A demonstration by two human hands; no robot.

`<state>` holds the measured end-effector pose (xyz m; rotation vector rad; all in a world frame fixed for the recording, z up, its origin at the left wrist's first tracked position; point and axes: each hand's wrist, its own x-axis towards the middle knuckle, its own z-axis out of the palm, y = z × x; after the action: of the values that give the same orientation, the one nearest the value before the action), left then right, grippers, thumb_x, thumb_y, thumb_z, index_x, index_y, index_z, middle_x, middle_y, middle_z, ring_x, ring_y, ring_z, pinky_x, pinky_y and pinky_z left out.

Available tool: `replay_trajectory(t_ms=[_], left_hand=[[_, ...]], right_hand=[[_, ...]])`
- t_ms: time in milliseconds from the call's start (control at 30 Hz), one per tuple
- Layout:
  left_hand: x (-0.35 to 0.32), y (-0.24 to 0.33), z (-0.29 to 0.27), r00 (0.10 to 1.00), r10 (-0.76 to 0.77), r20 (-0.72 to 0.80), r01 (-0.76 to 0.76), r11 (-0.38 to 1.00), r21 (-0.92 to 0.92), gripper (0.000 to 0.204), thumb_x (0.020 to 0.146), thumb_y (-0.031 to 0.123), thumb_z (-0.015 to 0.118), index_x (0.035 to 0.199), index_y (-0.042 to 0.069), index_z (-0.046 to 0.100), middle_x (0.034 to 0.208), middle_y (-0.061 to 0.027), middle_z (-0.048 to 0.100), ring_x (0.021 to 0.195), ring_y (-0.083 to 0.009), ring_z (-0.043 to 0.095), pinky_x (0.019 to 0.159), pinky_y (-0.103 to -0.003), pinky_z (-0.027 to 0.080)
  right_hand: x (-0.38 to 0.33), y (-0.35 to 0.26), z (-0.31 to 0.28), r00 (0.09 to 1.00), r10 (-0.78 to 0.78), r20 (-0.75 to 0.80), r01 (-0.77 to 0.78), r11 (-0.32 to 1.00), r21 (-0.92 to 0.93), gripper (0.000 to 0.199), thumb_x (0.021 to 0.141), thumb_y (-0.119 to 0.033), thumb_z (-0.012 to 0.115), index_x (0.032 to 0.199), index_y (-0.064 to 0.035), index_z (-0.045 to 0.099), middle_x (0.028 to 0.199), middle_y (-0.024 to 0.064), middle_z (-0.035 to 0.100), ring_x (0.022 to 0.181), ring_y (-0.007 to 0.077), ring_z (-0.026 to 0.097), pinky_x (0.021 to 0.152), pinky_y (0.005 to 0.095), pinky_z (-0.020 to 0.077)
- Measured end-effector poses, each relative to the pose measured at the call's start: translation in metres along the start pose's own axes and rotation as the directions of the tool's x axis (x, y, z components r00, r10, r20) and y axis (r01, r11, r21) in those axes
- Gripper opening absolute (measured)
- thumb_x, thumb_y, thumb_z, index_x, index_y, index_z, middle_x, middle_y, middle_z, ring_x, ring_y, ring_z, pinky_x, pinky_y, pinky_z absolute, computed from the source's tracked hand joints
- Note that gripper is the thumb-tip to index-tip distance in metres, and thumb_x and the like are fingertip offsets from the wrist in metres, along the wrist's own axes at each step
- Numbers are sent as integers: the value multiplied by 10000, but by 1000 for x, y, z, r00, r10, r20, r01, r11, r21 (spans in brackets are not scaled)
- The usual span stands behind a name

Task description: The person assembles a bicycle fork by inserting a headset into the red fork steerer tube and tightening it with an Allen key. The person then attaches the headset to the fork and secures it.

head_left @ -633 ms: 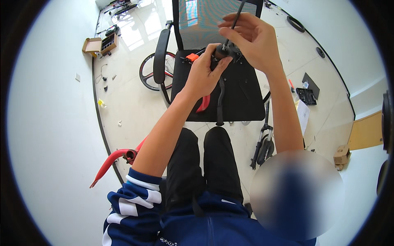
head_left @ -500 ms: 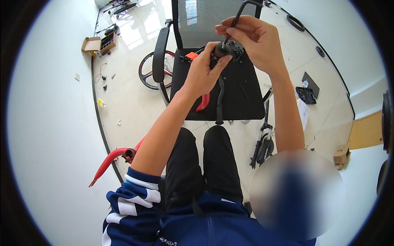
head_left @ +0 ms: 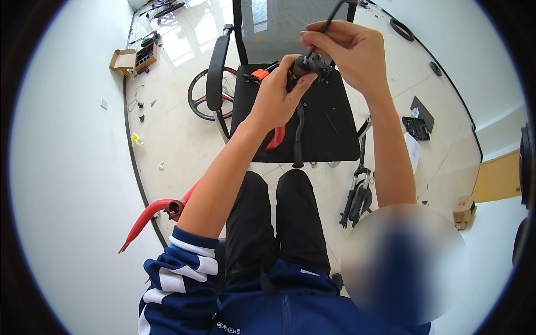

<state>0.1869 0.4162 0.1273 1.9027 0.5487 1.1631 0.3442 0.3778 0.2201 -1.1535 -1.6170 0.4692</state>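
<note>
My left hand (head_left: pixel 274 99) is wrapped round a black metal bicycle part (head_left: pixel 317 64), which looks like a stem clamp, held above the chair seat. Pinched between thumb and fingers of my right hand (head_left: pixel 357 58) is a bent black hex key (head_left: pixel 330 21). Its lower end meets the top of the part; whether it sits in a bolt is too small to tell. Below the part, a black bar with a grip-like end (head_left: pixel 298 148) runs toward me over the seat; I cannot tell if they are joined.
The black office chair (head_left: pixel 346 146) carries an orange piece (head_left: pixel 260 73), a red curved piece (head_left: pixel 276 138) and a thin black rod (head_left: pixel 331 122). Around it on the floor are a wheel (head_left: pixel 194 105), a suspension fork (head_left: pixel 350 204), an open toolbox (head_left: pixel 416 129) and a red frame (head_left: pixel 151 211).
My right hand has shifted slightly right, and the hex key has turned a little and stands steeper. My left hand and the part stay almost where they were.
</note>
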Motion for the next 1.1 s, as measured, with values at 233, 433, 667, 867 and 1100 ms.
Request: replay_trajectory(t_ms=[233,433,667,867,1100], left_hand=[[2,0,-1,999,-16,-29,15,999,-35,265,951,194,635,1120,29,515,773,-40,568,682,-138,493,663,-257,433],[-2,-1,-2,1000,-1,0,1,1000,16,244,978,171,590,1157,31,500,794,-23,595,709,-79,481,675,-238,425],[1,-1,-2,1000,-3,-16,3,1000,12,241,970,179,602,1130,30,501,789,-33,589,706,-114,492,682,-254,437],[1,-2,-1,1000,6,-24,-6,1000,-1,257,962,199,621,1124,37,505,779,-42,580,683,-134,491,668,-260,437],[-1,1,-2,1000,-12,-5,12,1000,-14,257,965,217,622,1096,32,502,791,-32,572,691,-124,493,672,-251,428]], right_hand=[[2,7,7,978,-155,-138,181,963,201,231,841,-146,760,1010,9,731,845,93,739,792,178,730,727,271,597],[0,-12,5,994,57,-92,-85,937,-338,222,870,-160,724,1035,-12,728,919,92,742,882,179,728,809,278,564],[1,7,4,991,-130,-30,133,981,143,255,832,-150,769,1037,-8,717,904,92,743,827,170,728,768,264,579],[2,-3,6,994,-45,-99,25,980,-197,193,898,-93,674,1057,11,711,921,100,738,910,187,724,845,272,559],[-1,0,0,999,17,-37,-20,995,-98,234,871,-145,720,1048,8,711,929,96,741,872,186,730,809,252,557]])
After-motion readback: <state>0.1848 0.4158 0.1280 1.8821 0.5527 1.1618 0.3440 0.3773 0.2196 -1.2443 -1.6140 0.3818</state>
